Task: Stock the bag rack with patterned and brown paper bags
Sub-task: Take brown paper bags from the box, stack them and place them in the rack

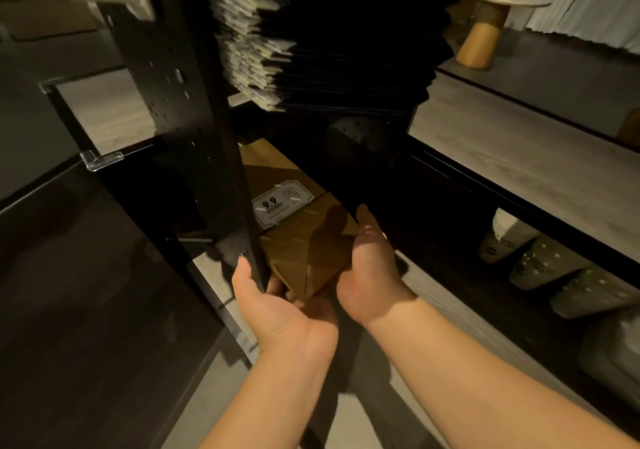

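A stack of folded brown paper bags (pixel 304 251) lies in the lower compartment of the black bag rack (pixel 194 109), a white "9.9" label (pixel 282 203) on the one behind. My left hand (pixel 273 306) holds the stack's near end from below, its fingers partly hidden by the rack's black upright. My right hand (pixel 370 268) presses flat against the stack's right side, thumb up. A tall stack of patterned bags (pixel 252 40) fills the compartment above, mostly in shadow.
Paper cups (pixel 540 265) lie on their sides on a low shelf at the right, under a black rail (pixel 519 185). A round table on a tan pedestal (pixel 485 29) stands at the far right. Clear corner guards (pixel 100 159) sit on the dark counter at left.
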A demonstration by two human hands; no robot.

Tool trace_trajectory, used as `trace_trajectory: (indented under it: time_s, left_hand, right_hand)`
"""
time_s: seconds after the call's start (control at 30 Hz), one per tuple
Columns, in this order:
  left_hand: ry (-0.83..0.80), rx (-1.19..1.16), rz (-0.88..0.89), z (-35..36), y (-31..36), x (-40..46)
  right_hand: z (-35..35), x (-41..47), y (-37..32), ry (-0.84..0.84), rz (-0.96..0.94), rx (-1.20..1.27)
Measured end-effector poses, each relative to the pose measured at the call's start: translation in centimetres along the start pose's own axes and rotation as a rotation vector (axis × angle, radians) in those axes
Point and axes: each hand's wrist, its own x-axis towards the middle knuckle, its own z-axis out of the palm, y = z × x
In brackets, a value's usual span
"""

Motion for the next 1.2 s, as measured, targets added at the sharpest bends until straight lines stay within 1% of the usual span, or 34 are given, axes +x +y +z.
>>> trace_trajectory:
  time_s: [0.07, 0.1, 0.17, 0.23, 0.3, 0.43, 0.5, 0.57, 0.63, 0.7, 0.77, 0.93, 1.1, 1.2]
  left_hand:
    - [0.023, -0.01, -0.034, -0.4, -0.3, -0.3]
    - [0.04, -0.006, -0.049, -0.6, -0.5, -0.5]
    - [0.06, 0.005, -0.07, -1.0, -0.8, -0.9]
    - [0.051, -0.002, -0.08, -1.3, -1.1, -1.3]
    - [0.05, -0.018, -0.089, -1.6, -1.6, -1.8]
    - [0.067, -0.043, -0.109, -2.4, -3.4, -3.0]
    - [0.048, -0.048, -0.13, -2.8, -4.7, -3.9]
    - [0.01, -0.043, -0.149, -3.2, -5.8, -4.6]
    - [-0.043, -0.018, -0.177, -3.2, -7.5, -5.8]
    - [-0.11, 0.042, -0.195, -3.3, -9.2, -7.3]
    - [-0.181, 0.124, -0.23, -3.0, -11.7, -9.5]
    - [-0.304, 0.278, -0.327, -2.4, -18.3, -15.6]
    - [-0.399, 0.429, -0.442, -3.1, -25.1, -22.0]
    - [-0.488, 0.508, -0.498, -4.0, -28.6, -25.4]
  right_hand:
    - [-0.2, -0.2, 1.4, -0.019, -0.026, -0.016]
    - [0.1, -1.1, 1.8, 0.004, -0.034, -0.093]
    - [0.4, -1.4, 2.3, 0.018, 0.018, -0.069]
    - [0.3, -1.7, 2.3, 0.049, -0.022, -0.043]
    - [-0.2, -1.8, 2.2, 0.083, -0.038, 0.033]
    - [-2.1, -2.6, 1.8, 0.093, 0.013, -0.011]
    - [-3.9, -3.9, 1.0, 0.121, -0.012, -0.053]
    - [-5.9, -5.3, -0.2, 0.112, -0.053, -0.058]
    - [-8.4, -7.5, -2.0, 0.065, -0.107, -0.071]
    - [-10.6, -9.5, -3.9, 0.056, -0.19, -0.147]
    - [-13.5, -11.7, -6.2, 0.083, -0.298, -0.232]
    - [-20.9, -16.9, -11.1, 0.172, -0.505, -0.324]
    - [-29.4, -23.3, -14.2, 0.265, -0.628, -0.351]
    - [-34.0, -26.9, -15.4, 0.313, -0.672, -0.335]
